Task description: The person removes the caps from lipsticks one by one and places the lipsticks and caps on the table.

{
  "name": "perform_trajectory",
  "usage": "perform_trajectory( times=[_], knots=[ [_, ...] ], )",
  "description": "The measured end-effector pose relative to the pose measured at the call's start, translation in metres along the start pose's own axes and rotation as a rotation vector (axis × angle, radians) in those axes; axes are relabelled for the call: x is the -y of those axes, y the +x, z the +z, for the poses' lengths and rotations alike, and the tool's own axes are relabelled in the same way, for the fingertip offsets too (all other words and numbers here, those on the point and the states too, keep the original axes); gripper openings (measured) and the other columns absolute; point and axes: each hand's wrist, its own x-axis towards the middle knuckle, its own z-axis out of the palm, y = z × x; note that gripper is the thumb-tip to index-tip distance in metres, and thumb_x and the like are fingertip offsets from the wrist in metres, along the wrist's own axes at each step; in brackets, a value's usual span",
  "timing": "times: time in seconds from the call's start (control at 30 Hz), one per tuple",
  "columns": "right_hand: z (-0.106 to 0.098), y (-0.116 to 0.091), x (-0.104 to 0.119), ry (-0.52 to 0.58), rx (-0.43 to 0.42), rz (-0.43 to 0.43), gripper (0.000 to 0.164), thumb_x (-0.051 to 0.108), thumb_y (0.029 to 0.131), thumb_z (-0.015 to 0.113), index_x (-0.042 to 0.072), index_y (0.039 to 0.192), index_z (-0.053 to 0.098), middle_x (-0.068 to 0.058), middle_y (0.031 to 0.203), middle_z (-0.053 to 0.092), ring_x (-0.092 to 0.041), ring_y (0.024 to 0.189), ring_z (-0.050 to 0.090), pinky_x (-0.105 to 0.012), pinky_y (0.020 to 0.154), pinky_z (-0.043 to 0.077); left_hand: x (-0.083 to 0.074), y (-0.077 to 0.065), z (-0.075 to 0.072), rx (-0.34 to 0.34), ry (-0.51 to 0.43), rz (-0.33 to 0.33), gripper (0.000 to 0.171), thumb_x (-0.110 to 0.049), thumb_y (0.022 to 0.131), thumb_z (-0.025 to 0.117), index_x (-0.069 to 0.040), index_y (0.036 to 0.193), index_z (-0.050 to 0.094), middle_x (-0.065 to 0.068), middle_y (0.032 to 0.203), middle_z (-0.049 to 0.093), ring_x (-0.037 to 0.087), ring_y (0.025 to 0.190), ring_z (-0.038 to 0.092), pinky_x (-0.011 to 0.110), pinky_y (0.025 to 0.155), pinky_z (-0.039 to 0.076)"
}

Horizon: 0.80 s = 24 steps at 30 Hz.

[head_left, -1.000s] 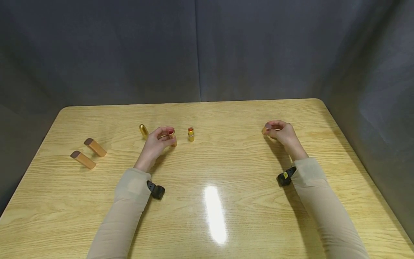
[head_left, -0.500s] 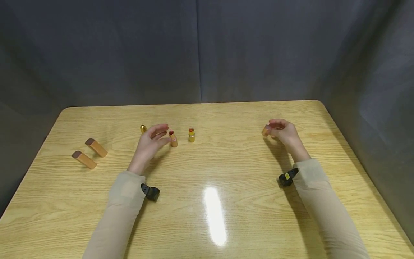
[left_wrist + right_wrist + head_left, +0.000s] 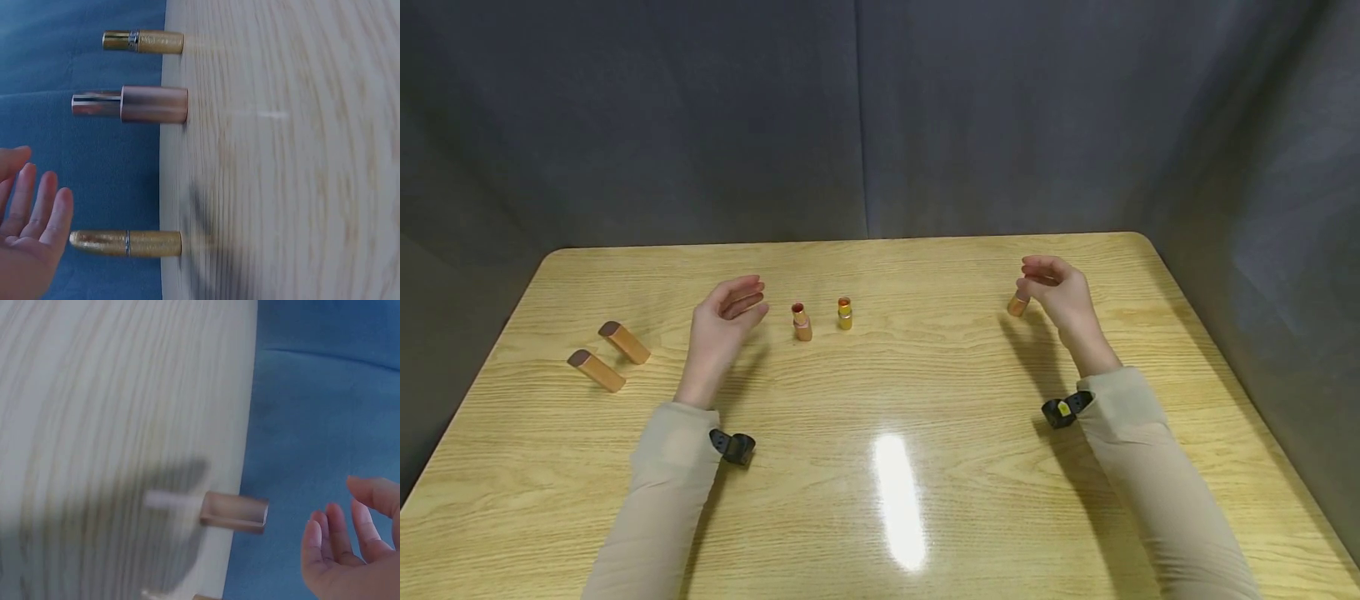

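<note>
My left hand hovers over the table with relaxed fingers, holding nothing. To its right stands an uncapped rose-gold lipstick, with a slimmer uncapped gold lipstick beyond it. A capped gold lipstick with a rounded top stands upright by the left fingers in the left wrist view; the hand hides it in the head view. On the right, my right hand is raised above a short rose-gold cap standing on the table. The right wrist view shows a gap between that cap and the loosely bent fingers.
Two longer rose-gold tubes with dark tops, a nearer one and a farther one, stand at the left. A grey-blue curtain hangs behind the wooden table. Light reflects off the table's front middle.
My left hand has let go of the rose-gold lipstick and moved left, now covering the capped gold lipstick. My right hand has released the rose-gold cap and lifted above it.
</note>
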Motion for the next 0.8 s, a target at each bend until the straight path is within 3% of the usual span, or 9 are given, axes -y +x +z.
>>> perform_trajectory(
  times=[0.17,0.43,0.5,0.6,0.73,0.8],
  knots=[
    [0.007,-0.003,0.008,0.056,-0.024,-0.059,0.023,0.010,0.092,0.060,0.015,0.114,0.057,0.017,0.098,0.055,0.005,0.092,0.054,-0.008,0.080,0.045,0.001,0.001,-0.008,-0.086,-0.013,0.026,0.038,-0.005,0.092,0.061,-0.004,0.129,0.054,-0.015,0.110,0.058,0.008,0.111,0.058,0.008,0.087,0.048],
    [0.018,-0.007,0.018,0.143,-0.003,-0.113,0.020,0.009,0.092,0.061,0.025,0.103,0.058,0.017,0.097,0.059,0.004,0.091,0.057,-0.008,0.068,0.048,0.008,0.004,-0.021,-0.206,-0.056,0.012,0.035,0.000,0.090,0.062,-0.005,0.124,0.058,-0.015,0.104,0.060,0.004,0.102,0.058,0.009,0.085,0.049],
    [0.021,-0.009,0.021,0.155,0.009,-0.127,0.019,0.008,0.092,0.061,0.022,0.105,0.059,0.016,0.096,0.060,0.003,0.090,0.057,-0.007,0.068,0.048,0.011,0.005,-0.024,-0.211,-0.036,-0.004,0.037,0.000,0.090,0.061,-0.005,0.127,0.057,-0.013,0.107,0.059,0.003,0.103,0.056,0.008,0.085,0.048],
    [0.025,-0.010,0.026,0.168,0.031,-0.129,0.018,0.008,0.092,0.062,0.019,0.106,0.060,0.017,0.095,0.060,0.001,0.089,0.057,-0.009,0.057,0.045,0.016,0.007,-0.027,-0.204,0.015,-0.038,0.042,-0.001,0.090,0.061,-0.004,0.131,0.054,-0.008,0.114,0.058,0.003,0.105,0.054,0.008,0.086,0.047],
    [0.030,-0.011,0.032,0.149,0.052,-0.142,0.020,0.008,0.092,0.061,0.011,0.112,0.060,0.020,0.093,0.060,0.001,0.091,0.058,-0.009,0.065,0.047,0.021,0.009,-0.030,-0.172,0.082,-0.082,0.046,-0.004,0.091,0.060,-0.004,0.136,0.049,0.004,0.128,0.055,0.009,0.114,0.053,0.009,0.086,0.045],
    [0.033,-0.011,0.035,0.130,0.061,-0.154,0.025,0.008,0.093,0.060,0.004,0.117,0.058,0.020,0.093,0.059,0.000,0.093,0.057,-0.008,0.077,0.047,0.022,0.011,-0.030,-0.151,0.109,-0.100,0.048,-0.004,0.092,0.060,-0.004,0.138,0.047,0.009,0.134,0.053,0.014,0.118,0.052,0.010,0.087,0.044]
  ],
)
